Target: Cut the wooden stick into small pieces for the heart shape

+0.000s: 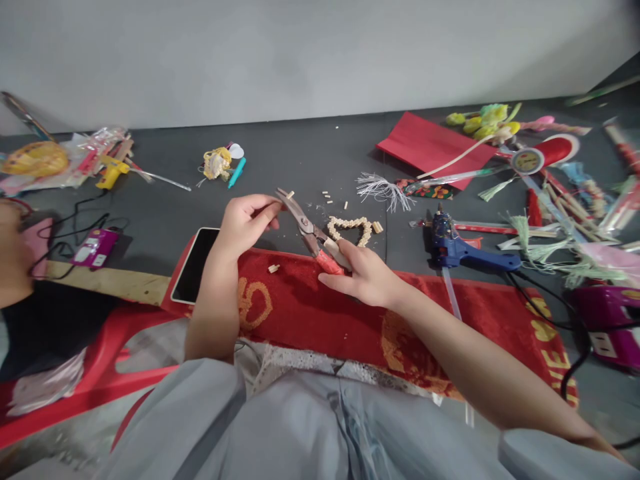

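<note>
My right hand point(369, 275) is wrapped round the handles of a pair of hand cutters point(303, 223), one of them red-coated, with the blades pointing up and left. At the blade tips shows a small pale stick piece point(291, 195). Close against those tips, my left hand point(246, 223) has thumb and forefinger pinched together; what lies between them is hidden. Just beyond the cutters, a heart-shaped outline made of short pale pieces point(367, 233) lies on the dark table. Several cut bits point(327, 197) are scattered behind it, and a small cluster of pieces point(273, 269) rests on the red towel point(310, 300).
On the right are a blue glue gun point(463, 253), a red thread spool point(550, 152), red paper point(430, 148) and tassels. A phone point(195, 265) lies by my left forearm. Farther left are a yellow glue gun point(112, 172), a purple box point(96, 247) and another person's arm point(15, 253).
</note>
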Demonstrator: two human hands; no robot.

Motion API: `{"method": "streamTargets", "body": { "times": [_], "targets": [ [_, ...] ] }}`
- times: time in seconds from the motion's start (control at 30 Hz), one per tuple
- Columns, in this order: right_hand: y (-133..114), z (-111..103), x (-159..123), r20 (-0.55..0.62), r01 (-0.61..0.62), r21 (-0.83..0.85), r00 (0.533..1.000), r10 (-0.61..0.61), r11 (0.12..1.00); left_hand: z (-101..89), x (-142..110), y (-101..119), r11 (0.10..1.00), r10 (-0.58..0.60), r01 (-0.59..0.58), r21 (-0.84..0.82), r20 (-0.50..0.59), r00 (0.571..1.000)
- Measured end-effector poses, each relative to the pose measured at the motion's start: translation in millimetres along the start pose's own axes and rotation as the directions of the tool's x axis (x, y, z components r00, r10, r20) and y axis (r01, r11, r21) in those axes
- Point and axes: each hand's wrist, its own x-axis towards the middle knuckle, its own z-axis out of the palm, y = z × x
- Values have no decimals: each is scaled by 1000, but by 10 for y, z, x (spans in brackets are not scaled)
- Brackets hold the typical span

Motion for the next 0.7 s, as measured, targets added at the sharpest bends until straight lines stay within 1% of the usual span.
{"method": "streamTargets", "body": {
  "times": [0.03, 0.07, 0.13, 0.2, 0.3, 0.4, 0.5, 0.6, 0.7],
  "targets": [
    [2, 6, 3, -12, -10, 5, 1000, 10, 1000, 33, 4, -5, 994, 64, -59, 90, -51, 997],
    [1, 11, 6, -20, -21, 8, 1000, 21, 1000, 59, 7, -9, 977, 132, -116, 178, -80, 988],
    [-8, 14, 9, -19, -46, 5, 999, 46, 999, 83, 10, -12, 928, 239, -206, 310, -69, 969],
    [-29, 10, 7, -13, -71, -8, 997, 71, 997, 72, 7, -3, 907, 272, -246, 343, -29, 962],
    [-67, -8, -1, -9, -100, -29, 995, 100, 995, 21, -6, 33, 945, 215, -208, 254, 0, 977],
    [-89, -28, -10, 2, -105, -49, 994, 105, 993, -26, -18, 62, 990, 97, -99, 101, 26, 995],
    [-87, -41, -14, 22, -80, -59, 996, 81, 995, -57, -23, 37, 1000, 5, -3, -25, 77, 997],
    [-71, -44, -15, 35, -59, -56, 997, 61, 997, -72, -23, -30, 993, -22, 36, -110, 127, 992],
    [-48, -42, -12, 34, -29, -42, 999, 31, 999, -73, -21, -73, 984, -29, 53, -171, 142, 989]
  ]
}}
